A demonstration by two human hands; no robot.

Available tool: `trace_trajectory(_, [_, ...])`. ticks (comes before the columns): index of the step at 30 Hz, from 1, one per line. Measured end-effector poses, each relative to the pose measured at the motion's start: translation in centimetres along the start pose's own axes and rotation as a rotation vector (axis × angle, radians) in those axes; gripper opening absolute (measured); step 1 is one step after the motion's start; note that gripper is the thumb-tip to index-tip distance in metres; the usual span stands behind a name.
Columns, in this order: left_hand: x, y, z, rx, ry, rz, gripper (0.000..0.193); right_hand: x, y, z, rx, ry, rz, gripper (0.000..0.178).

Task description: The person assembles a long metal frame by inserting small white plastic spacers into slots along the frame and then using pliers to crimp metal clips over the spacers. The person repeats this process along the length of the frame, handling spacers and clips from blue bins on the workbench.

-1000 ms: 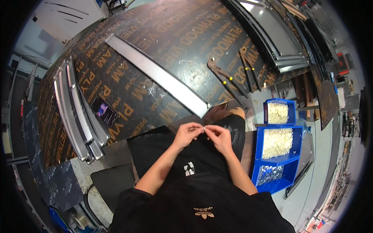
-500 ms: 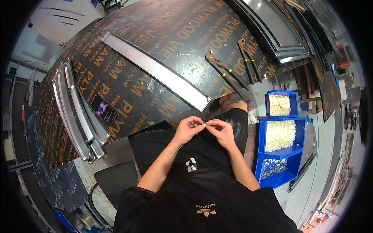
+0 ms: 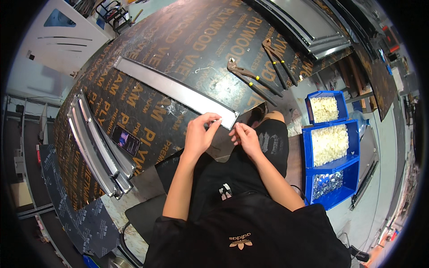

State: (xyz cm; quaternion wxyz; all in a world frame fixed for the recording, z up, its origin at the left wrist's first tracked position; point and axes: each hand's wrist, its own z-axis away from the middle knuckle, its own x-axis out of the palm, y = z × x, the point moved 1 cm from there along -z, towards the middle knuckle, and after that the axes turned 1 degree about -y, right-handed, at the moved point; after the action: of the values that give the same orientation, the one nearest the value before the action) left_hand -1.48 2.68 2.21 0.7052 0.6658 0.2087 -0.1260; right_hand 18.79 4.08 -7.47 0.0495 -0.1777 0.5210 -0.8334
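My left hand (image 3: 200, 132) pinches a small pale part at its fingertips, right at the near end of a long flat metal strip (image 3: 174, 91) that lies across the dark printed plywood table (image 3: 178, 40). Just to its right, above my black-clothed lap, my right hand (image 3: 243, 136) has its fingers curled; whether it holds anything is too small to tell. A narrow gap separates the two hands.
Two long pliers (image 3: 252, 80) lie on the table beyond the strip. Several curved metal rails (image 3: 96, 149) and a phone (image 3: 126, 139) lie at the left. Blue bins (image 3: 333, 156) with white and shiny small parts stand at my right. More metal profiles (image 3: 308, 27) lie far right.
My hands, held together over my lap, have separated and risen to the table edge. The left hand now reaches the strip's near end.
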Motion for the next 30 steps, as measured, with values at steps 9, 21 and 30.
trace_trajectory(9, [1.4,-0.2,-2.8,0.049,-0.284,-0.455,0.016,-0.4,0.9,-0.7,0.003,-0.060,-0.081,0.029])
trace_trajectory(21, [0.8,-0.1,-2.6,-0.018,-0.554,-0.585,0.018,-0.3,1.2,-1.3,-0.083,-0.041,-0.126,0.017])
trace_trajectory(30, [2.6,0.2,-1.2,0.126,-0.380,-0.563,0.034,0.1,-0.9,-0.8,-0.213,0.120,-0.078,0.016])
